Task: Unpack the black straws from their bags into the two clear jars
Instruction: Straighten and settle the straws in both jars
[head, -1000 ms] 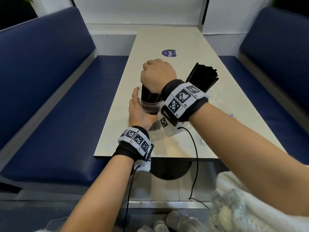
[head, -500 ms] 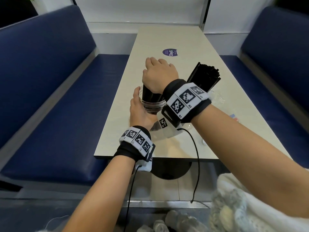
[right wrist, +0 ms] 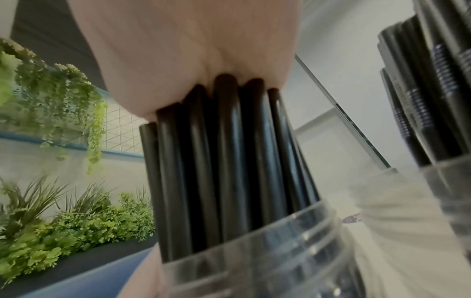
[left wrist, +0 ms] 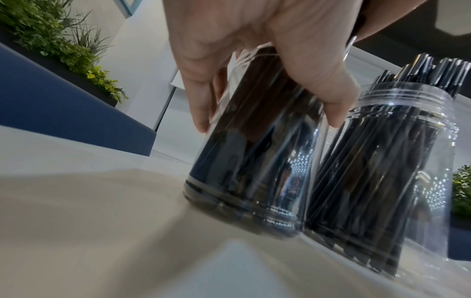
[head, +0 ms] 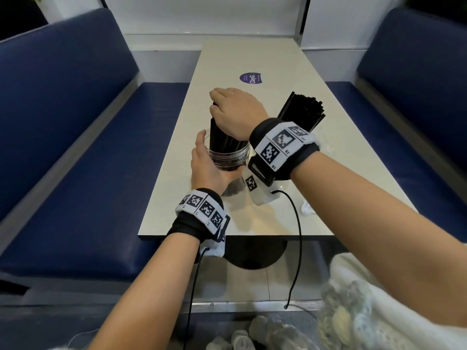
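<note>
A clear jar (head: 228, 157) (left wrist: 254, 161) stands near the table's left edge, packed with upright black straws (head: 225, 137) (right wrist: 224, 151). My left hand (head: 207, 168) (left wrist: 254, 50) grips its side, fingers wrapped round the wall. My right hand (head: 235, 112) (right wrist: 191, 50) caps the straw tops, with the palm pressed on them and the fingers curled over the far side. The second clear jar (left wrist: 397, 161) (right wrist: 446, 181) stands close to the right of the first. It holds more black straws (head: 303, 109), and my right wrist hides its body in the head view.
The long pale table (head: 252, 54) carries a purple round sticker (head: 251, 78) further back. Crumpled clear plastic (head: 331, 147) lies right of the jars and a small white scrap (head: 307, 208) near the front right. Blue benches (head: 88, 173) flank both sides.
My right hand's fingers, stretched flat over the straw tops half a second ago, now curl down over them. My left hand has kept its grip on the jar.
</note>
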Demonstrator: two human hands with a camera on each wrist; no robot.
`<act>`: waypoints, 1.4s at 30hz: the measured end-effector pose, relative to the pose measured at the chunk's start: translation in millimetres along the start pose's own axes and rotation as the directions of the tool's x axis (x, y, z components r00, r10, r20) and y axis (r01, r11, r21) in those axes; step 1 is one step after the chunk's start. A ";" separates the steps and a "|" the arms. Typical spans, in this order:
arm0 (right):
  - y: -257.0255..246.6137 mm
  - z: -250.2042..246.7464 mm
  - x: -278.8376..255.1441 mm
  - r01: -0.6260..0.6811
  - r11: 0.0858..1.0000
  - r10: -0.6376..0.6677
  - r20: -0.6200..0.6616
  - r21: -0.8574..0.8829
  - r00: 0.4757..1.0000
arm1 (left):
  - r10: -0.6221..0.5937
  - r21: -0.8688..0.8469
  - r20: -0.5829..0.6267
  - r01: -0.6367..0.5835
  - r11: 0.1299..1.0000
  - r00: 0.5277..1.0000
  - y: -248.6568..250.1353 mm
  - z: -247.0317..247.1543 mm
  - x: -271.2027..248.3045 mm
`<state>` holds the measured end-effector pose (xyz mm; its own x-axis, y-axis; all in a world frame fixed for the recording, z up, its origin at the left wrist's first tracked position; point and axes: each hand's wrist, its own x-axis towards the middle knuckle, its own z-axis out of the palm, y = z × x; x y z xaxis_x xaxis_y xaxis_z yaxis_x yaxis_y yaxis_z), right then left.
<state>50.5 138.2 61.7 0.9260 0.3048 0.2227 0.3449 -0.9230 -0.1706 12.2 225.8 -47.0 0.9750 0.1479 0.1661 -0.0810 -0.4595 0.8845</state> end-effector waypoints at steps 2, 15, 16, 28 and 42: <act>0.7 -0.4 3.4 0.006 1.000 -0.004 0.062 -0.029 0.998 | -0.002 0.004 0.003 0.002 1.000 1.000 2.1 -0.6 0.3; 9.1 -7.4 -0.2 0.117 0.993 -0.114 0.125 -0.014 0.986 | 0.000 0.019 0.042 -0.001 1.000 0.999 -1.8 -3.1 -3.1; 8.6 -7.9 -0.4 0.115 0.993 -0.111 0.127 -0.020 0.986 | -0.002 0.022 0.044 0.001 1.000 0.999 -2.0 -3.4 -3.1; 5.3 -11.1 0.1 0.037 0.999 -0.037 0.144 0.003 0.989 | -0.030 -0.011 0.069 0.030 0.999 0.997 1.6 -3.8 3.5; 4.1 -13.2 5.0 -0.012 0.996 -0.005 0.178 0.094 0.984 | 0.003 0.053 0.090 -0.008 0.999 0.996 4.1 -14.7 4.4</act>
<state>54.5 132.9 74.7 0.9369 0.3461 0.0492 0.3464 -0.9005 -0.2628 13.1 237.4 -36.2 0.9893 0.0672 0.1293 -0.0778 -0.5064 0.8588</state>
